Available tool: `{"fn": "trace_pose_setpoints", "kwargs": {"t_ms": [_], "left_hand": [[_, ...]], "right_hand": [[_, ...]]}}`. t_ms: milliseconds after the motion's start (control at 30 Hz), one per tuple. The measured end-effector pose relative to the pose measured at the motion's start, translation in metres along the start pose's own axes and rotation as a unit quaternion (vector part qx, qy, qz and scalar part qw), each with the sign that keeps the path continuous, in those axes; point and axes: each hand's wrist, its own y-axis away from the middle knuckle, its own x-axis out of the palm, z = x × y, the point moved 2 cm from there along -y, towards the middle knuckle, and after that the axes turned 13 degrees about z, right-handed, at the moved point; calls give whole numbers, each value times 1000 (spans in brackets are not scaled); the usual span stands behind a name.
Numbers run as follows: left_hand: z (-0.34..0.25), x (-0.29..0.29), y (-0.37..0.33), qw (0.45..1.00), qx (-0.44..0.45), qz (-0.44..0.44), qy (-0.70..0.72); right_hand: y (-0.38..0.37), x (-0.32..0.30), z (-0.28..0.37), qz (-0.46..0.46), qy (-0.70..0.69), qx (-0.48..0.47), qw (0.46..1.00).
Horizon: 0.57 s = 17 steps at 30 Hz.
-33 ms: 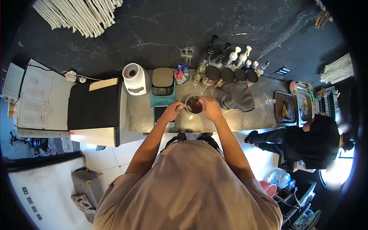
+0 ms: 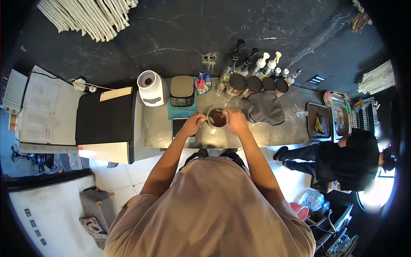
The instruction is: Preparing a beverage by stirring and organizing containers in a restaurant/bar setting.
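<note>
A round, clear-walled container (image 2: 209,112) of dark brown liquid (image 2: 218,120) stands near the front edge of the metal counter. At its left side, my left hand (image 2: 193,125) is closed, fingertips pinched on the rim. My right hand (image 2: 236,121) curls over the opposite rim, fingers bent together above the liquid. Whatever those right fingers hold, if anything, is too small to make out. Partly behind my left hand lies a dark, light-edged tablet-like slab (image 2: 179,124). Just behind that, a digital kitchen scale (image 2: 182,90) rests on a teal cloth (image 2: 175,112).
A white appliance base (image 2: 150,89) and colourful packets (image 2: 203,83) stand along the wall. Pump bottles (image 2: 260,63), black-lidded jars (image 2: 236,81) and a dark cloth (image 2: 267,109) are to the right. Farther right are a tray (image 2: 312,112), a sink (image 2: 341,112) and another person (image 2: 353,158).
My right hand has shifted very slightly at the container's rim. My left hand stays in place.
</note>
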Motion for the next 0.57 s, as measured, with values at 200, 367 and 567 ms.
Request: {"fn": "trace_pose_setpoints", "kwargs": {"t_ms": [200, 367, 567], "left_hand": [[3, 0, 0, 1000, 18, -12, 2], [5, 1, -2, 1000, 3, -3, -16], [12, 1, -3, 1000, -19, -7, -8]], "right_hand": [[-2, 7, -11, -6, -85, -23, 996], [4, -8, -6, 23, 24, 33, 999], [6, -16, 1, -8, 30, 24, 999]]}}
